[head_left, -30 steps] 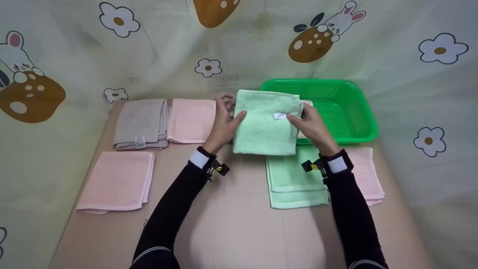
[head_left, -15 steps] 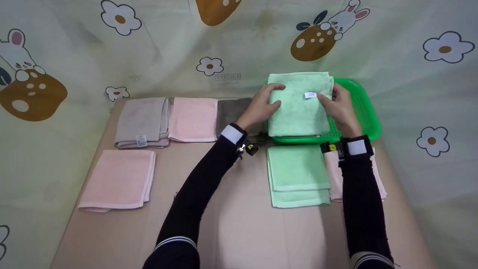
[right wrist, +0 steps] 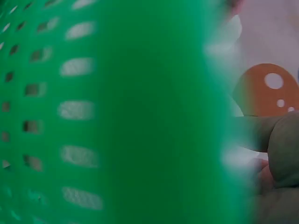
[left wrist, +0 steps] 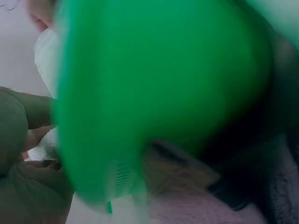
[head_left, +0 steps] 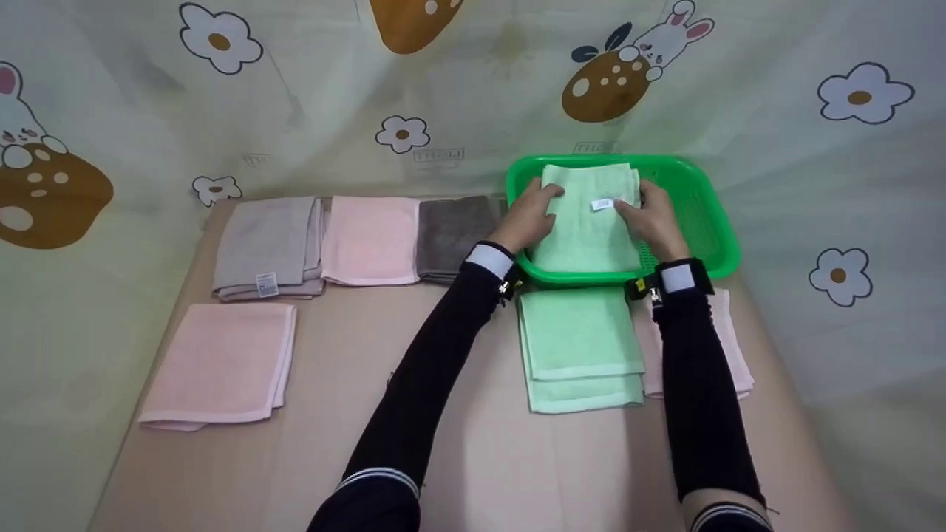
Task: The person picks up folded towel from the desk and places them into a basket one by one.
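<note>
A folded light green towel [head_left: 587,229] with a small white tag lies inside the left part of the green plastic basket [head_left: 720,258]. My left hand [head_left: 528,218] pinches the towel's left edge, thumb on top. On the opposite edge, my right hand [head_left: 658,222] pinches it near the tag. In the left wrist view the basket's wall [left wrist: 140,84] fills most of the picture, with the left hand's fingers [left wrist: 32,186] at the left side. The right wrist view shows the slotted basket wall [right wrist: 154,112] up close and the right hand's fingers [right wrist: 285,149] beyond it.
Left of the basket, a grey towel [head_left: 270,240], a pink towel [head_left: 372,240] and a dark grey towel [head_left: 454,236] stand in a row. Nearer lie another pink towel [head_left: 222,362], a green towel [head_left: 584,347] and a pink one [head_left: 728,347] partly under the right arm.
Both hands have carried the light green towel rightward from beside the basket, over its rim, and down into its left part. The dark grey towel has come into view behind the left arm.
</note>
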`<action>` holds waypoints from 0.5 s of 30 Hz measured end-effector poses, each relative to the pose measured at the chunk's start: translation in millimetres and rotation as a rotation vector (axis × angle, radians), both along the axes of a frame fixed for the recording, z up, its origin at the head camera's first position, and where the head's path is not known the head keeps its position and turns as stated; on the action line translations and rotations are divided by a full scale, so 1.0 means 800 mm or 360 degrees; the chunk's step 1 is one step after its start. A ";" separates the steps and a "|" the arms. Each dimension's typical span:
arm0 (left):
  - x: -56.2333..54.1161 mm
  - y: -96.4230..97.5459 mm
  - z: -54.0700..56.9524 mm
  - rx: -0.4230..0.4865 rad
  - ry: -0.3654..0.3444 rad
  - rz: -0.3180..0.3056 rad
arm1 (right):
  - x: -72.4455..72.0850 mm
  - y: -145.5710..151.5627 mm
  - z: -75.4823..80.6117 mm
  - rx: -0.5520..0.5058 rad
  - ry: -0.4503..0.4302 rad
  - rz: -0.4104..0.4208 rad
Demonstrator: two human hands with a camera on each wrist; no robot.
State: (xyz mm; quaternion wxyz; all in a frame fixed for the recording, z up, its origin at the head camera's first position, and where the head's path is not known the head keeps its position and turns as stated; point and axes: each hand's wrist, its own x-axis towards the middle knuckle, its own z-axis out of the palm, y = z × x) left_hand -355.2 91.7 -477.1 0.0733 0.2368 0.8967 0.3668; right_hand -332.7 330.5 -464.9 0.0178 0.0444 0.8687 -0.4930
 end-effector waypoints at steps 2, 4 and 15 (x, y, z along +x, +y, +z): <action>0.001 0.002 -0.006 -0.0115 0.0032 0.0013 | -0.004 -0.001 -0.008 0.0052 -0.0004 0.0038; 0.002 0.006 -0.011 -0.0257 0.0095 0.0020 | -0.007 -0.001 -0.016 0.0109 0.0014 0.0073; 0.001 0.013 -0.033 -0.1086 0.0515 0.0122 | -0.019 -0.013 -0.043 0.0390 0.0002 0.0205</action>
